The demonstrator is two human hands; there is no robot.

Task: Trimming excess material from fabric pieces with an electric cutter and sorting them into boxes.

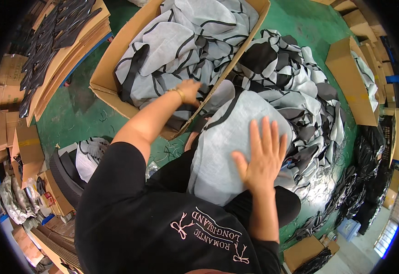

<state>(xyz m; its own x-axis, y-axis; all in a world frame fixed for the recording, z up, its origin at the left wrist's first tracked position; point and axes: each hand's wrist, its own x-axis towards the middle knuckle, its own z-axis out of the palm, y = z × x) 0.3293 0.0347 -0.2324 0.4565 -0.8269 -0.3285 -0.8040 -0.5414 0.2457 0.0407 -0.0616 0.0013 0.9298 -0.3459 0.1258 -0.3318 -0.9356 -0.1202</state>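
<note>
My right hand [265, 155] lies flat, fingers spread, on a stack of pale grey fabric pieces [224, 148] with dark edging, which rests across my lap. My left hand [190, 92], with a gold-coloured bracelet [179, 94] at the wrist, reaches over the inner side of a large open cardboard box [112, 68]. Its fingers point down near the box's near right wall and are partly hidden, so whether they grip anything does not show. Heaped inside the box are grey fabric pieces with black trim [169, 43].
A big pile of grey and black fabric pieces [309, 105] spreads over the green floor at the right. Another cardboard box [345, 68] stands beyond it. Black strips lie on stacked cardboard sheets [87, 39] at the far left. Black plastic bags [368, 150] line the right side.
</note>
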